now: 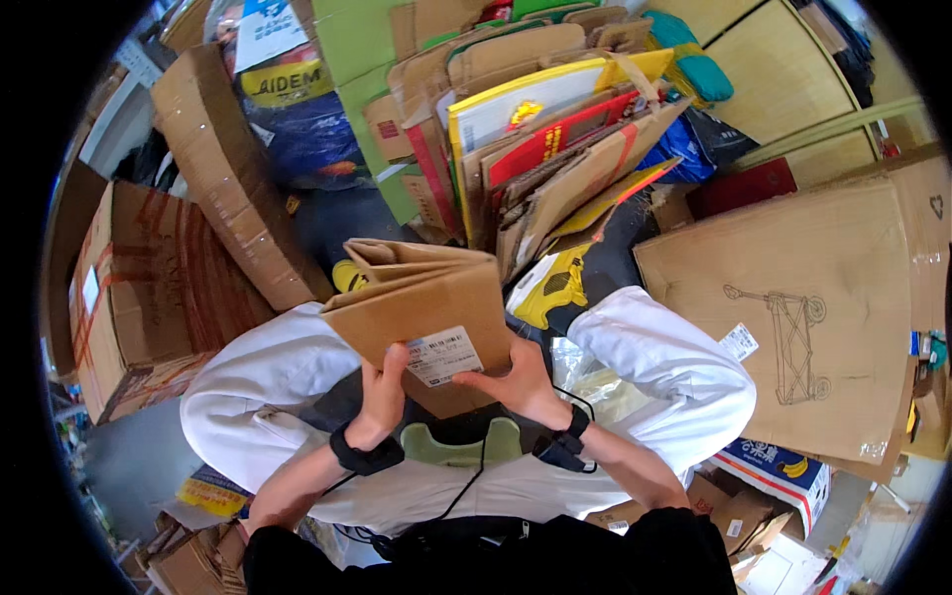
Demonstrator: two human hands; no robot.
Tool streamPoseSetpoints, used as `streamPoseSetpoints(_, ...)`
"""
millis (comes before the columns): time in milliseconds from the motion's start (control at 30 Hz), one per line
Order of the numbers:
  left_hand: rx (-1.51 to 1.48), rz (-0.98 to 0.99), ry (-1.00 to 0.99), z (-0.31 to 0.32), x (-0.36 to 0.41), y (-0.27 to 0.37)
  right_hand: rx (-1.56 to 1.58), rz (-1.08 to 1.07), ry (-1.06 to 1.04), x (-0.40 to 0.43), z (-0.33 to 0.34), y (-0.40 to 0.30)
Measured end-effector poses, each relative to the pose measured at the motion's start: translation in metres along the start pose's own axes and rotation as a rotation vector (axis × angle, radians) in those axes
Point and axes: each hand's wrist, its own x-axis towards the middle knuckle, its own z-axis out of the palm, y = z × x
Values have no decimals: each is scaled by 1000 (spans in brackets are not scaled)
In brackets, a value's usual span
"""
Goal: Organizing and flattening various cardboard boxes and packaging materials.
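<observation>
Between my knees I hold a folded brown cardboard box (pixel 439 305) in both hands. My left hand (pixel 383 390) grips its lower left side, with the thumb on the front face near a white printed label (pixel 444 357). On the lower right edge, my right hand (pixel 524 379) has its thumb lying at the label's corner and its fingers behind the board. The box is partly flattened, and its folded panels spread apart at the top. Just beyond it stands a row of flattened cardboard boxes (pixel 580 163), some brown, others yellow or red.
A large flat carton (pixel 788 320) with a wagon drawing leans at my right. To my left are a taped carton (pixel 171 290) and a long narrow carton (pixel 230 171). Bagged goods (pixel 297 104) lie beyond them. A green stool (pixel 461 442) shows under me.
</observation>
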Motion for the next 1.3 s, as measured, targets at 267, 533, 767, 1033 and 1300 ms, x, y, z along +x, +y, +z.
streamPoseSetpoints(267, -59, 220, -6, 8, 33, 24, 38, -10, 79, -26, 51, 24)
streamPoseSetpoints(533, 100, 191, 22, -13, 40, 20, -239, -483, -349, -28, 38, -1)
streamPoseSetpoints(767, 742, 540, -234, 9, 32, 36, 730, 163, -203, -1, -38, -40)
streamPoseSetpoints(1033, 762, 483, -297, 31, 33, 13, -75, 82, 3, -34, -9, -59)
streamPoseSetpoints(1300, 800, 502, -276, 39, 37, 16, -24, 137, -54, -38, -22, -60)
